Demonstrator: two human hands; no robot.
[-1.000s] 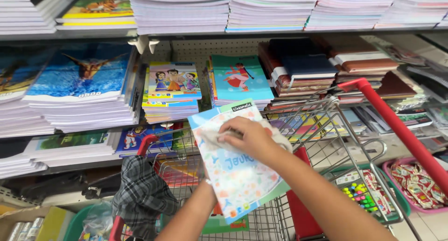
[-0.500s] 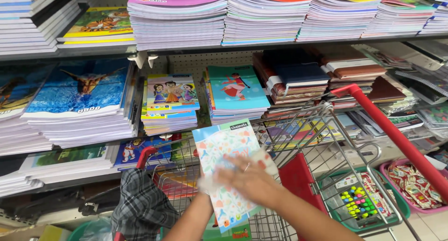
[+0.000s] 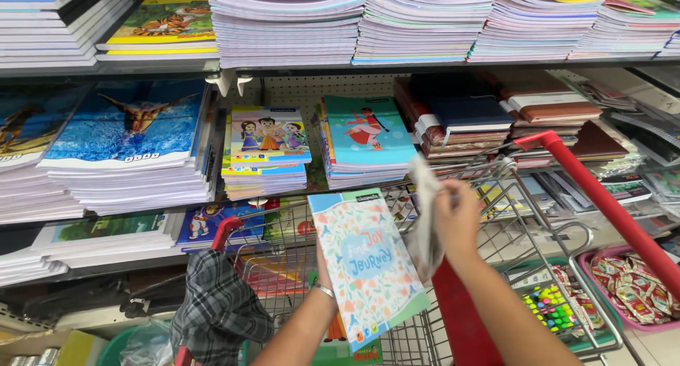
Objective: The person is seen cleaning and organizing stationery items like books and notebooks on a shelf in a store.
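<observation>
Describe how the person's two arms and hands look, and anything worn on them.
Both forearms are bare, with no sleeves in view and no gloves. The left wrist carries a thin silver bracelet. The left hand is mostly hidden behind a notebook. The right hand shows no ring or watch that I can make out.

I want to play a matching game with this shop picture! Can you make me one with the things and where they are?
Things:
1. floral notebook
2. checked cloth
3. tiger notebook
4. highlighter pens

Places:
A. top shelf, left
B. held up by the left hand
C. green basket, lower right
D. draped over the cart's left edge

Pairs: 1-B, 2-D, 3-A, 4-C
</observation>
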